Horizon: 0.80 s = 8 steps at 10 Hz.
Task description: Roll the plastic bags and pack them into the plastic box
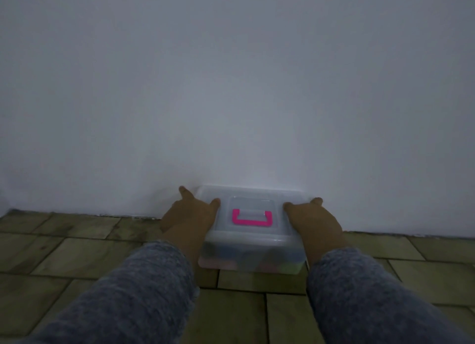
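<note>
One plastic box (253,244), lid (257,193) on, sits between my two hands. My left hand (190,216) grasps its left end: thumb (214,203) lies on the lid, index finger (183,190) points ahead along the far corner, other fingers hidden down the side. My right hand (313,221) grasps the right end the same way, thumb (288,205) on the lid, index finger (317,200) at the far right corner. One pink handle (253,223) lies flat on the lid, midway between my two thumbs. Coloured contents (272,264) show dimly through the front wall, below my palms; too blurry to count. Just beyond my fingertips is a white wall (231,86), touching the box or just beside it, cannot tell. Under my hands is a tiled floor (77,253). Two grey knit sleeves (133,292), one per arm.
</note>
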Tool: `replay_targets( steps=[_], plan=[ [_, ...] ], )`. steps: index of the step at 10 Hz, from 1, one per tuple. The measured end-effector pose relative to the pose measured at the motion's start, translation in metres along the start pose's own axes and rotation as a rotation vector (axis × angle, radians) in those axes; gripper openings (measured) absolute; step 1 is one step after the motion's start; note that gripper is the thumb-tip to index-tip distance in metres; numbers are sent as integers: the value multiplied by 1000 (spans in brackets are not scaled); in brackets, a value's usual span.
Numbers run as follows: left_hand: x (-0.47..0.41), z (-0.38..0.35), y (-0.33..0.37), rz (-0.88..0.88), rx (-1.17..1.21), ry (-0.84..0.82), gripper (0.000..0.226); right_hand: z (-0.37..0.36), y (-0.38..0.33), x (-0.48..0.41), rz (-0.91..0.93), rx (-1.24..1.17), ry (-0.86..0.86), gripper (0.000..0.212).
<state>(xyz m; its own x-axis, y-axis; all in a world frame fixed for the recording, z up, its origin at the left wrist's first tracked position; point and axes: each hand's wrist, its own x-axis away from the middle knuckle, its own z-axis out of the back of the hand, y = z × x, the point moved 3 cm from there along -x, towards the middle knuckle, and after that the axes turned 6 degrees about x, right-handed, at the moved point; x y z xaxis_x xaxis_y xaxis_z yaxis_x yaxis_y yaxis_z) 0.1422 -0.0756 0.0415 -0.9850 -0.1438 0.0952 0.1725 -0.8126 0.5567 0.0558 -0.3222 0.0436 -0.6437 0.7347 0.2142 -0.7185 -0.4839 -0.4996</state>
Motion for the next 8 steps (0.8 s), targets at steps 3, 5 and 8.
replay_targets(
  steps=[3,5,8],
  plan=[
    [10,4,3,-83,-108,226,83,7,-2,17,137,52,256,64],
    [10,6,5,-158,-163,261,78,9,-4,18,185,93,298,58],
    [13,7,4,-115,-174,276,81,11,-1,24,150,58,251,64]
  ],
)
